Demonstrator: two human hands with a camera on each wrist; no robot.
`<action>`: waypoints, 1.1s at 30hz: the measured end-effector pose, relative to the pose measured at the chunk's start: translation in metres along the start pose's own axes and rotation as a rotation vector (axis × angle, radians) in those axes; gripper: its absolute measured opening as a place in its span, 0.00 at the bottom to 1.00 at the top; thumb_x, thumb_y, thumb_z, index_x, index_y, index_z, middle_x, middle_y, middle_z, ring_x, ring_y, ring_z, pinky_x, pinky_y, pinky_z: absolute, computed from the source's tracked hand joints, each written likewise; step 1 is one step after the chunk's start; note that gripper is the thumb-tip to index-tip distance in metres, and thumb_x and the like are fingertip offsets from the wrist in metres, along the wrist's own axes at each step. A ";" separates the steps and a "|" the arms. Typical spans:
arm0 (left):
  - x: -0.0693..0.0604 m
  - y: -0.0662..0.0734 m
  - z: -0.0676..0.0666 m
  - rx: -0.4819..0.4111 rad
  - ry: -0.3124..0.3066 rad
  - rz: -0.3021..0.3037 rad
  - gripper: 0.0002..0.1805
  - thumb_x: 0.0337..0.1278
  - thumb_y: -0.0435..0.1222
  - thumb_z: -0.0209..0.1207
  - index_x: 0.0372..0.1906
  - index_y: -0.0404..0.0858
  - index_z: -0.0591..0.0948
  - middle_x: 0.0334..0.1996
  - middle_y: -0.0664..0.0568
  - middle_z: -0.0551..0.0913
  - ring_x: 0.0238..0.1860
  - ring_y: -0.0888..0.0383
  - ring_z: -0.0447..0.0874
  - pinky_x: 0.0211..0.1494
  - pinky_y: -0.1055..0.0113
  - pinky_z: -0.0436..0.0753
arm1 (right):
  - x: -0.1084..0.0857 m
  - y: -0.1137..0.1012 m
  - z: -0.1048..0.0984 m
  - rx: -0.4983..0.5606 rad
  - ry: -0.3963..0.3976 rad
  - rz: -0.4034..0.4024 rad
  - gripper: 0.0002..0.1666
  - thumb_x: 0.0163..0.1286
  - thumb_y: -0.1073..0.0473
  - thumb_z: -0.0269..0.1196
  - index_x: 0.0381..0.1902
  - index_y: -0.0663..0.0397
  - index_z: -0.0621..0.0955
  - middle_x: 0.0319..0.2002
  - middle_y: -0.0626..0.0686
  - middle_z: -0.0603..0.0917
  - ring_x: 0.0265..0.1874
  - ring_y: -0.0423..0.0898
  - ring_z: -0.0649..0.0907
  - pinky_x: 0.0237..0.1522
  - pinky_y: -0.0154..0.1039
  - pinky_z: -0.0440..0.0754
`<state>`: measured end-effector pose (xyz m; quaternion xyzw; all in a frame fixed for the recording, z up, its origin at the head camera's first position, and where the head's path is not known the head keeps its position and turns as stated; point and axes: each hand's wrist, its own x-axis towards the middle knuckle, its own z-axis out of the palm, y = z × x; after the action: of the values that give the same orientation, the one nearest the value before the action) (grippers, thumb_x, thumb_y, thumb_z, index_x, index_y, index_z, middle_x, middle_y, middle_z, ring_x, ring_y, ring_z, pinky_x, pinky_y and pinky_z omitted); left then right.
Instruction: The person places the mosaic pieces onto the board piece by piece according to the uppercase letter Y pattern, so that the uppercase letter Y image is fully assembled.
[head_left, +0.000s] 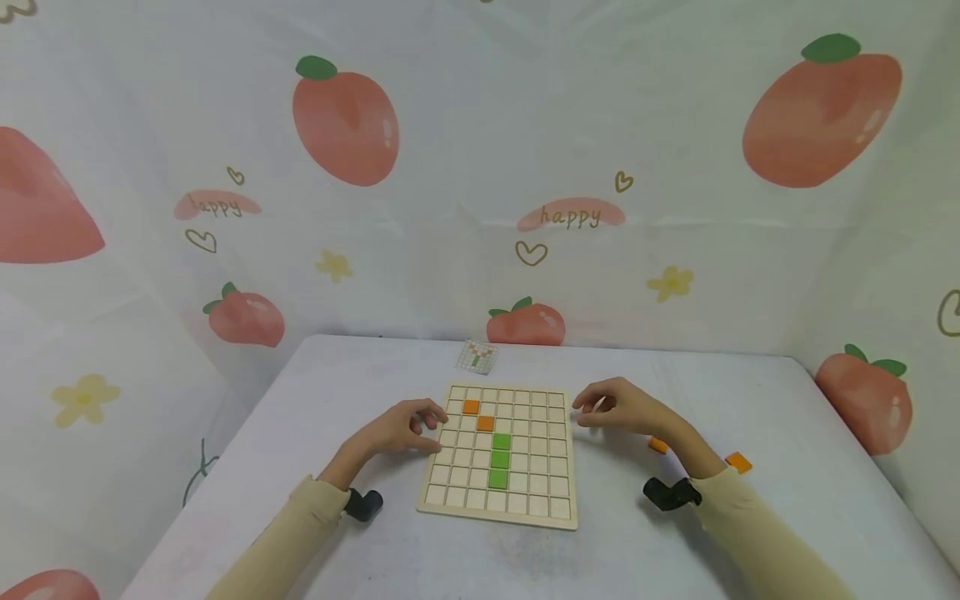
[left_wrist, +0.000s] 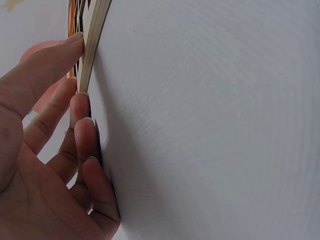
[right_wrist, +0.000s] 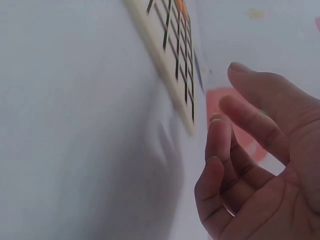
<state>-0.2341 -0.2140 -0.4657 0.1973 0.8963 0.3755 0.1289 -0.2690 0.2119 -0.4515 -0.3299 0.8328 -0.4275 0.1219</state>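
A pale wooden grid board [head_left: 536,462] lies on the white table. Two orange square tiles [head_left: 470,407] sit diagonally in its upper left cells, and three green square tiles [head_left: 500,459] run in a column below them. My left hand [head_left: 408,427] is at the board's left edge; in the left wrist view the thumb [left_wrist: 62,55] and fingertips touch the rim. Off the board's right edge hovers my right hand [head_left: 618,407], its fingers loosely bent and holding nothing. The right wrist view shows a gap between those fingers [right_wrist: 220,145] and the board [right_wrist: 167,72].
Behind the board lies a small card [head_left: 477,357] printed with a grid of orange and green squares. An orange piece [head_left: 657,445] lies by the right wrist, and another orange tile [head_left: 738,462] farther right. A fruit-patterned curtain [head_left: 450,167] hangs behind the table.
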 end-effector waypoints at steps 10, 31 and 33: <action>0.000 0.001 0.001 0.006 0.003 -0.013 0.22 0.49 0.33 0.76 0.51 0.38 0.83 0.37 0.52 0.77 0.34 0.55 0.70 0.37 0.63 0.71 | -0.049 0.012 -0.025 0.036 0.049 0.099 0.15 0.68 0.58 0.71 0.48 0.61 0.85 0.37 0.54 0.82 0.32 0.51 0.84 0.33 0.37 0.79; 0.000 0.000 0.000 -0.006 -0.001 -0.003 0.22 0.49 0.33 0.76 0.51 0.39 0.83 0.37 0.51 0.77 0.34 0.55 0.69 0.36 0.64 0.70 | -0.098 0.022 -0.038 0.061 0.118 0.125 0.14 0.70 0.62 0.69 0.50 0.63 0.84 0.41 0.56 0.83 0.36 0.50 0.85 0.37 0.38 0.81; 0.000 0.000 0.000 -0.004 0.001 -0.006 0.22 0.49 0.33 0.76 0.51 0.39 0.83 0.37 0.52 0.77 0.33 0.56 0.69 0.36 0.64 0.70 | -0.099 0.022 -0.036 0.070 0.127 0.141 0.15 0.69 0.61 0.69 0.51 0.63 0.83 0.42 0.57 0.83 0.37 0.51 0.85 0.37 0.39 0.81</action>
<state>-0.2343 -0.2143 -0.4660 0.1941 0.8962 0.3772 0.1301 -0.2221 0.3081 -0.4551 -0.2382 0.8446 -0.4667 0.1100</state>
